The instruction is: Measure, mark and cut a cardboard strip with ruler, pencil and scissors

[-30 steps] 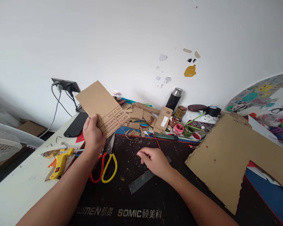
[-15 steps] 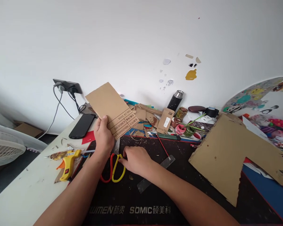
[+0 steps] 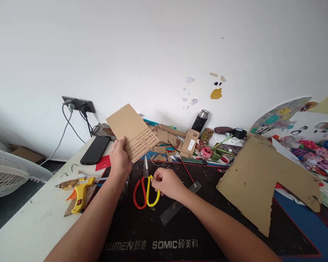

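My left hand (image 3: 120,156) grips a rectangular piece of brown cardboard (image 3: 128,125) by its lower left edge and holds it tilted above the mat. Printed lines and text run along the cardboard's lower right side. My right hand (image 3: 168,182) is closed on the yellow handle of a pair of scissors (image 3: 145,174), with the fingers curled at its upper part. The scissors have one red and one yellow handle, and their blades point away from me, just below the cardboard.
A yellow glue gun (image 3: 82,194) and a black phone (image 3: 95,150) lie on the left. A big cut cardboard sheet (image 3: 247,182) lies on the right. Cardboard scraps, paint pots (image 3: 206,153) and a black flask (image 3: 200,122) line the wall. A clear strip (image 3: 171,213) lies on the dark mat (image 3: 207,225).
My right hand has moved right with the scissors, which now show clear of my left wrist. The cardboard has shifted slightly right and down in view, still in my left hand.
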Demonstrator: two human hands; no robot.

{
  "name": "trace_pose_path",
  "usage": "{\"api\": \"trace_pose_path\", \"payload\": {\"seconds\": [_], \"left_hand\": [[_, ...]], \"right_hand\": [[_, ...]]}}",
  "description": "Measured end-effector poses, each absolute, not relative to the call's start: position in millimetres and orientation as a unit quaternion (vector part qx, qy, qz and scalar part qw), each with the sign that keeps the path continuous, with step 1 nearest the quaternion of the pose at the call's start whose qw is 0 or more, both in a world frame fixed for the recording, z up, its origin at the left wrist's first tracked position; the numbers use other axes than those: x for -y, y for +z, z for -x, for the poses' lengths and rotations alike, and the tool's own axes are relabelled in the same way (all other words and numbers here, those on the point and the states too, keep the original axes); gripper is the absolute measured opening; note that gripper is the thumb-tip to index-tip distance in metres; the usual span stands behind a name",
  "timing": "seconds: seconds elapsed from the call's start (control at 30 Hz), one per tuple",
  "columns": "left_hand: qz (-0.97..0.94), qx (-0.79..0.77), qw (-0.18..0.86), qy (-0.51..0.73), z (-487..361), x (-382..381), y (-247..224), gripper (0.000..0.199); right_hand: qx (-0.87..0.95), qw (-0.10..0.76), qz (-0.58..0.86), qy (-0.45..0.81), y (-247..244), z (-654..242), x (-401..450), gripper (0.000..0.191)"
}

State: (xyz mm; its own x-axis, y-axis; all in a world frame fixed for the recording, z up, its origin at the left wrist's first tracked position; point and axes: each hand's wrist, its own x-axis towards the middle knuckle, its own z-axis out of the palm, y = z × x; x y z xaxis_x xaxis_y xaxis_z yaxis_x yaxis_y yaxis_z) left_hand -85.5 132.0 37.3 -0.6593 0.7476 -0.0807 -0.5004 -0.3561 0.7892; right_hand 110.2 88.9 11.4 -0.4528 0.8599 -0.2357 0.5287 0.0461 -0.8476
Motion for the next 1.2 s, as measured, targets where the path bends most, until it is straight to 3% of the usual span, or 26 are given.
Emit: {"api": "trace_pose_path", "payload": {"seconds": [0.1,0.3,0.47,0.67,1.03,1.2], "left_hand": [[-0.145,-0.43,0.443,0.773,84,-132,36,0.021],[-0.155,-0.456,0.556,0.678,84,-133,32,0.039],[-0.179,-0.434,0.648,0.6,71,-124,31,0.026],[-0.209,-0.38,0.681,0.59,49,-113,28,0.024],[-0.189,-0.383,0.643,0.636,46,-112,29,0.033],[-0.193,-0.401,0.634,0.632,40,-110,28,0.03]], "right_hand": [[0.636,0.219,0.486,0.558,7,-116,-91,0.022],[0.534,0.35,0.468,0.611,18,-126,-102,0.041],[0.478,0.401,0.449,0.64,25,-126,-105,0.039],[0.458,0.389,0.403,0.69,17,-117,-93,0.039],[0.554,0.376,0.299,0.68,7,-138,-97,0.041],[0.53,0.331,0.266,0.734,7,-130,-91,0.048]]}}
